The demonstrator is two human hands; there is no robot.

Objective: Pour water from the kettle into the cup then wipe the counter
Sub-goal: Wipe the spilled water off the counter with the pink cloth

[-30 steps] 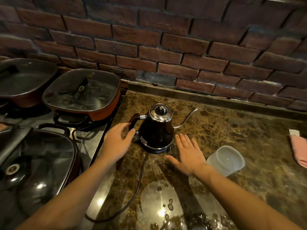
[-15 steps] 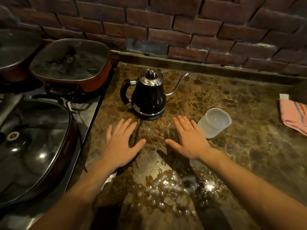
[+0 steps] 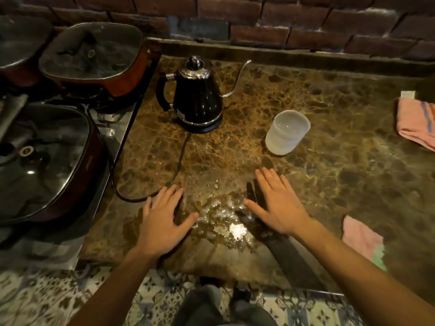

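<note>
Both hands have drawn back from the black gooseneck electric kettle (image 3: 197, 95) toward the front edge of the brown marble worktop (image 3: 329, 109). The left hand (image 3: 162, 222) and right hand (image 3: 277, 203) now lie flat, fingers straight and spread, gripping nothing. The kettle stands on its base near the worktop's rear-left corner, handle toward the stove. The translucent white plastic cup (image 3: 286, 132) stands upright, well apart from the spout, toward mid-worktop.

Judgement: the pour has not started; neither hand is positioned on the handle.

A water puddle (image 3: 223, 220) lies between the 2 hands near the front edge. The black power cord (image 3: 181, 156) runs from the kettle base to just beside the left hand. A pink cloth (image 3: 362, 241) lies at the front-right edge, a second pink cloth (image 3: 416, 121) at the right edge. Open worktop remains right of the cup.
</note>
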